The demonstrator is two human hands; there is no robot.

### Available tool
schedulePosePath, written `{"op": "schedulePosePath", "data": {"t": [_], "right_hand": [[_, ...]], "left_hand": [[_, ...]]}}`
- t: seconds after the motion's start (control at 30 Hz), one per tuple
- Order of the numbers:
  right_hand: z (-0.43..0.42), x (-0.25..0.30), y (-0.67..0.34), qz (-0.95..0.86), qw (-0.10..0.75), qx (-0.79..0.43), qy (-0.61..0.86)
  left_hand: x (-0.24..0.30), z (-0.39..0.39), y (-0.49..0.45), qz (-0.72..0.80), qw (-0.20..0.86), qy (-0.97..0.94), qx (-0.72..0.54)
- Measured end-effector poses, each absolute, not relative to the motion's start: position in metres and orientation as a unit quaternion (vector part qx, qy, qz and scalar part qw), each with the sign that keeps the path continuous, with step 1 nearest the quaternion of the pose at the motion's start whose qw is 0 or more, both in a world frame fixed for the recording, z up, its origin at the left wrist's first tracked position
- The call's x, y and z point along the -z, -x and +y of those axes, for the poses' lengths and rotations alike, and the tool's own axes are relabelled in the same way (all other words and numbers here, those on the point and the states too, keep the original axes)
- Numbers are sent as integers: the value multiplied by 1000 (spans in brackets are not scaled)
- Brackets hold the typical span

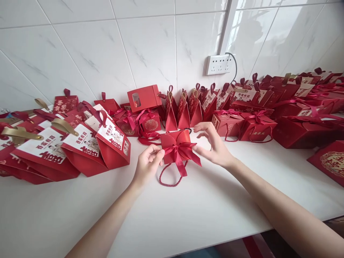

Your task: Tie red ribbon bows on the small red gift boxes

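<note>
A small red gift box [175, 138] sits on the white table in front of me, a satin ribbon bow [179, 152] tied across its top. From its near side a twisted cord handle [170, 185] loops onto the tabletop. At the box's left edge, my left hand [150, 159] pinches the left loop of the bow between thumb and curled fingers. My right hand [211, 145] is on the other side, thumb and fingers spread apart. Its thumb tip is close to the bow's right loop; whether they touch I cannot tell.
Red boxes with white printed labels [80, 141] crowd the left side. Several narrow triangular boxes [183, 111] stand along the tiled wall, beside a box with a window [145, 98]. Ribboned boxes [256, 125] fill the right. A power socket [219, 65] is on the wall.
</note>
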State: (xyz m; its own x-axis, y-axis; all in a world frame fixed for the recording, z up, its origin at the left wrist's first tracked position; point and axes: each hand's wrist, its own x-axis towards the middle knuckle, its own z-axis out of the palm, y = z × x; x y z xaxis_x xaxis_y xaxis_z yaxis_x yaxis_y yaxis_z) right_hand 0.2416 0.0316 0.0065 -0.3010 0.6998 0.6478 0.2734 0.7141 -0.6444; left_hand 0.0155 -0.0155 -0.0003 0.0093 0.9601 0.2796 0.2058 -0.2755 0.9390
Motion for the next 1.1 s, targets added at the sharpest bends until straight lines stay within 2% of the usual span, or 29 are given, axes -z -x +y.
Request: {"op": "schedulePosePath", "data": {"t": [0.1,0.23,0.33,0.43,0.57,0.67,1.1], "right_hand": [[29,-4,-239,-863,427,-107,248],[29,0,-236,-890,365,-113,248],[30,1,-235,-887,376,-121,239],[30,1,-234,-877,393,-132,243],[32,5,-233,-869,406,-143,242],[33,7,-232,-865,413,-150,243],[36,6,-239,-865,408,-180,232]], "left_hand": [[-1,-15,-14,488,353,-609,-516],[-2,-13,-13,498,341,-610,-513],[0,-13,-18,511,301,-581,-558],[7,-17,-26,528,171,-519,-649],[17,-23,-38,545,33,-617,-567],[19,-24,-42,557,15,-653,-513],[6,-17,-9,462,-106,-749,-463]]}}
